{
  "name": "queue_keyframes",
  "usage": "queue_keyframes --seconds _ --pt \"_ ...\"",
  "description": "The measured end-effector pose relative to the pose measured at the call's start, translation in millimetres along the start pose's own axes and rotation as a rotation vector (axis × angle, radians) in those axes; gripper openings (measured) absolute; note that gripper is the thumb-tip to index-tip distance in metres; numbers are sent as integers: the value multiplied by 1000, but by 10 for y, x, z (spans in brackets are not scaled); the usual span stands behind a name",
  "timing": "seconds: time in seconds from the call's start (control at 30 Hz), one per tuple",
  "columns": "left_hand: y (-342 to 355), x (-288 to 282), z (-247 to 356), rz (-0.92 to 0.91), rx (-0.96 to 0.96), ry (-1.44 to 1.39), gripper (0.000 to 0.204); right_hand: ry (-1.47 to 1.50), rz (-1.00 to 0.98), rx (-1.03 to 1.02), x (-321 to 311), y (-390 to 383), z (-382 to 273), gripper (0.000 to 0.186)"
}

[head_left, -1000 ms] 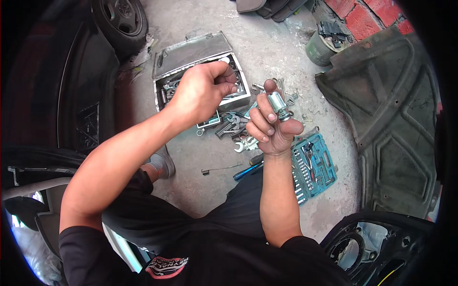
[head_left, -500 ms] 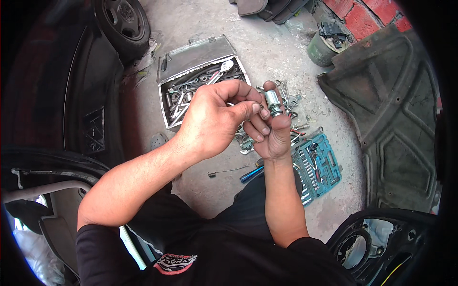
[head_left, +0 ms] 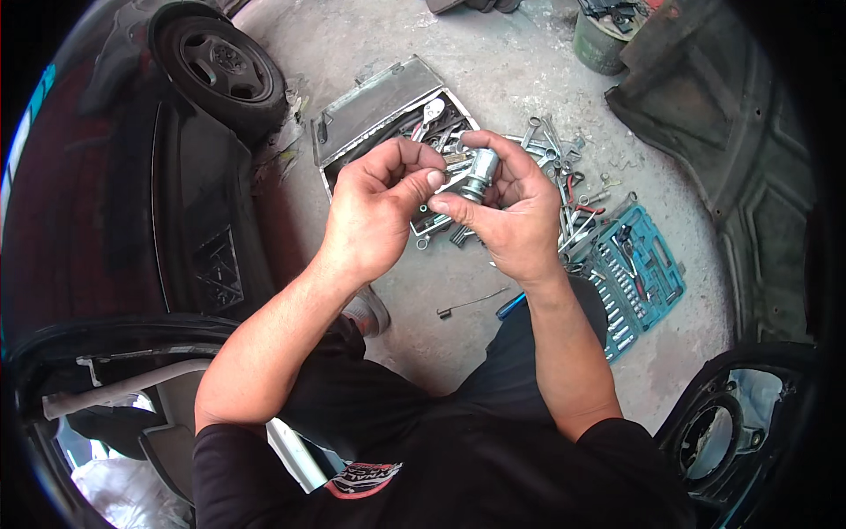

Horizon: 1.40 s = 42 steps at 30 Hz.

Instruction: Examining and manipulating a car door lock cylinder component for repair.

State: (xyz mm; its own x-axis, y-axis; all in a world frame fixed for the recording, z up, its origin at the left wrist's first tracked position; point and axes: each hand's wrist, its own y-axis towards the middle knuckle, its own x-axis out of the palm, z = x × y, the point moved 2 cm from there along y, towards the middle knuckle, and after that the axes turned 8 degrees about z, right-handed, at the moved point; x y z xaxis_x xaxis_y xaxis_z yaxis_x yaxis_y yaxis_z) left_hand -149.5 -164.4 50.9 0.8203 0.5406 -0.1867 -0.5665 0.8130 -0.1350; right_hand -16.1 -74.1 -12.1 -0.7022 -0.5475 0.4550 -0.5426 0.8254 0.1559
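Note:
A shiny silver cylindrical metal part (head_left: 482,167), narrower and ringed at its lower end, sits between the thumb and fingers of my right hand (head_left: 522,220). My left hand (head_left: 374,212) is closed in a pinch just left of it. What the left fingertips hold, if anything, is too small to make out. Below the hands lies an open metal toolbox (head_left: 374,104), full of hand tools and partly covered by my fingers. A ratchet (head_left: 432,109) rests on top of its contents. Loose wrenches (head_left: 548,145) are spread to the right of the box.
A teal socket set case (head_left: 663,304) lies open by my right leg. A thin rod-like tool (head_left: 446,313) is on the floor. On the left stands a dark car with its wheel (head_left: 231,66). A dark moulded panel (head_left: 749,167) and a green bucket (head_left: 601,48) are at right.
My right hand has turned, so the metal part leans the other way, with the thumb now on the near side. The whole view has shifted, and both hands appear nearer each other's level.

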Motion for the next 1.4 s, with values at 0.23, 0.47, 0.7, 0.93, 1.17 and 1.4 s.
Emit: queue_keyframes --seconds 0.23,0.47,0.7,0.93,1.17,1.4 --pt "53 5 -122 -7 -65 -156 10 -225 88 -25 -7 -8 37 60" --pt "47 26 -152 -48 -58 -182 10 -289 157 23 24 -31 -2 57" --pt "30 15 -146 -28 -48 -149 11 -360 126 46 9 -42 40 57" --pt "41 26 -135 -8 -14 -119 8 -345 117 106 10 -13 -3 56" --pt "50 20 -161 -1 -12 -101 8 -409 85 211 32 -7 -79 54" --pt "45 -8 -136 -22 -20 -98 12 -173 73 145 17 5 134 60"
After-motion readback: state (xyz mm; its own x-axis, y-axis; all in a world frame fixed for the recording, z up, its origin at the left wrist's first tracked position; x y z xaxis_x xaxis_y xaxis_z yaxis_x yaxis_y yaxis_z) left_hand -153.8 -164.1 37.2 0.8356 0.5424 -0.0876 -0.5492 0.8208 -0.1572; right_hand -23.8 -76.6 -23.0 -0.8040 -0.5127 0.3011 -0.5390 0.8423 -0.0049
